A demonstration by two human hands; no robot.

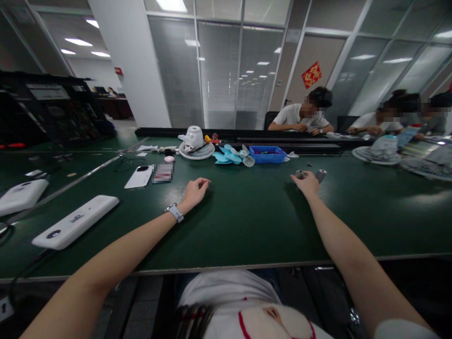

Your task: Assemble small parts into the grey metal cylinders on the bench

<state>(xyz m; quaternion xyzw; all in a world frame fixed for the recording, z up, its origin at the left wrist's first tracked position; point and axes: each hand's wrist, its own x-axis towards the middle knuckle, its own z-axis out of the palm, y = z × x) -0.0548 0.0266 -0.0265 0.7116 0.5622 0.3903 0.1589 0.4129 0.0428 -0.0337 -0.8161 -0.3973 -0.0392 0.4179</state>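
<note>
From where I'm standing, two short grey, metallic-looking cylinders are showing at the right hand (308,182). Its thumb and fingers are closing narrowly around the first grey cylinder (300,174), while the second grey cylinder (321,175) is sitting just beside the hand, over the flat green tabletop (247,221). The right arm is stretching forward, palm turning inward. One left hand (195,192) is resting low, fingers curling; I cannot tell how tightly, or whether it's holding anything. Beyond, one blue rectangular plastic tray (267,157) and one white round fan guard (196,151) are lying.
</note>
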